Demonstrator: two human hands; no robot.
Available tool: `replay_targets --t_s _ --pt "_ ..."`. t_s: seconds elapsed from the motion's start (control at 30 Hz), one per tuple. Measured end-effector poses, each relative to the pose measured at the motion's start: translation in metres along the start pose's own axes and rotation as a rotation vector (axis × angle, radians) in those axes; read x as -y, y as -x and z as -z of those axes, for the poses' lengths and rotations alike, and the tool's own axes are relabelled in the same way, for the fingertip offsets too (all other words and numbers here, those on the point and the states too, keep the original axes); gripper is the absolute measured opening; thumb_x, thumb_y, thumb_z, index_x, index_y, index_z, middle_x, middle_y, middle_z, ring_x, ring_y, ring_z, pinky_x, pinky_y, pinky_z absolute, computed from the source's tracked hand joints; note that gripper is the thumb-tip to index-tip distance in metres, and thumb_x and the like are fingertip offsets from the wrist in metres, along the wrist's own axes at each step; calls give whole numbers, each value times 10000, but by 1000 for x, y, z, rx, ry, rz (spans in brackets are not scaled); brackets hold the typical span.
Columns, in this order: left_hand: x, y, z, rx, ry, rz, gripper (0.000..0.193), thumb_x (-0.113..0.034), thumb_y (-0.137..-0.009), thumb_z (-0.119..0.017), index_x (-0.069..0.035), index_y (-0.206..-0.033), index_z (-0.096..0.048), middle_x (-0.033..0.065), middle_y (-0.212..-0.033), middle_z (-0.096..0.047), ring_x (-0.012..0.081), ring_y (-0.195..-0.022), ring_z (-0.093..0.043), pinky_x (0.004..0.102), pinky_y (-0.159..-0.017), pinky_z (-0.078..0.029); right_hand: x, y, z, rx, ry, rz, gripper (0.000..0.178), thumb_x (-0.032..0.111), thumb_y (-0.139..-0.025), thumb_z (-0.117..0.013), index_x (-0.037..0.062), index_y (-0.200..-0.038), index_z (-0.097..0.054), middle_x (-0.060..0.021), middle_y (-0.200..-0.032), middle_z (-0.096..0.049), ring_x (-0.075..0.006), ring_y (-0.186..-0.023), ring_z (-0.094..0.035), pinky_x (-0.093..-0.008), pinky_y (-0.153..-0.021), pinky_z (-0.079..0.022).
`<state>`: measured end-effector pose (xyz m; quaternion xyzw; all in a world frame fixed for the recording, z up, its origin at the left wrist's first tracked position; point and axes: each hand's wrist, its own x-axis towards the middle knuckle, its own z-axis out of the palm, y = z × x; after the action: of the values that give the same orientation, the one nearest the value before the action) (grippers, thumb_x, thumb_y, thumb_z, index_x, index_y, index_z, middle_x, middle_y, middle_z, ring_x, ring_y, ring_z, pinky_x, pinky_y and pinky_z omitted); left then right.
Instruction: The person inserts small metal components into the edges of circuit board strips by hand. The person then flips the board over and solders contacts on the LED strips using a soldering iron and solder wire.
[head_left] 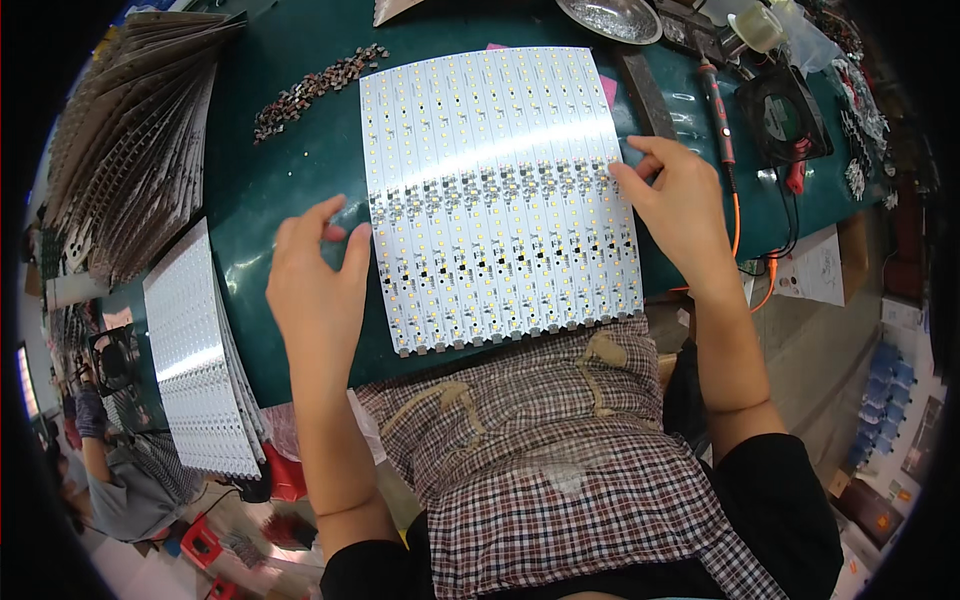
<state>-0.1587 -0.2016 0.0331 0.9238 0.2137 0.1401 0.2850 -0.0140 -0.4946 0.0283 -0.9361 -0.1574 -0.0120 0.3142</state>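
A white LED circuit board panel (500, 215), made of many joined strips with small yellow chips and black parts, lies flat on the green table before me. Grey connectors line its near edge. Just off its left edge, my left hand (318, 265) hovers with thumb and fingers apart, holding nothing. At the right edge is my right hand (672, 195), its fingers loosely curled and apart from the thumb. That thumb's tip overlaps the panel's border; whether it touches the board I cannot tell.
A pile of small connectors (315, 90) lies at the back left. Stacked boards (140, 130) and more white panels (200, 365) stand at the left. On the right are a soldering iron (716, 115), a black fan (783, 115) and a metal bar (645, 95); a metal dish (612, 18) sits behind.
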Motion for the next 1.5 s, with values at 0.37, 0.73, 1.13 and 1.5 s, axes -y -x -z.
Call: replay_targets --t_s 0.37,0.73,1.13,1.5 --pt "-80 69 6 682 795 -48 859 139 -729 -452 15 -1552 -240 168 -1158 -413 167 -811 -435 274 -759 -435 54 66 18 363 -451 627 318 108 -770 -801 65 -1072 -710 -75 -894 -640 -239 -732 -650 -356 -611 -513" --pt "-114 67 -24 372 507 -253 232 10 -890 -682 -4 -1120 -657 123 -1001 -592 181 -707 -612 307 -584 -485 19 54 48 118 -386 572 149 45 -774 -778 39 -849 -649 -74 -768 -603 -249 -677 -623 -359 -586 -481" --pt "-123 57 -39 229 340 -306 107 0 -807 -771 -36 -872 -694 68 -757 -628 186 -601 -562 307 -510 -421 -134 -73 80 -172 706 649 444 -9 -809 -612 144 -1221 -673 -63 -966 -607 -263 -860 -624 -373 -735 -522" --pt "-126 53 -57 230 269 -318 119 -9 -794 -793 -50 -809 -682 39 -731 -614 136 -609 -551 260 -529 -389 -131 -72 84 -267 41 647 308 115 -812 -817 69 -1056 -634 -98 -919 -624 -255 -845 -634 -339 -734 -503"
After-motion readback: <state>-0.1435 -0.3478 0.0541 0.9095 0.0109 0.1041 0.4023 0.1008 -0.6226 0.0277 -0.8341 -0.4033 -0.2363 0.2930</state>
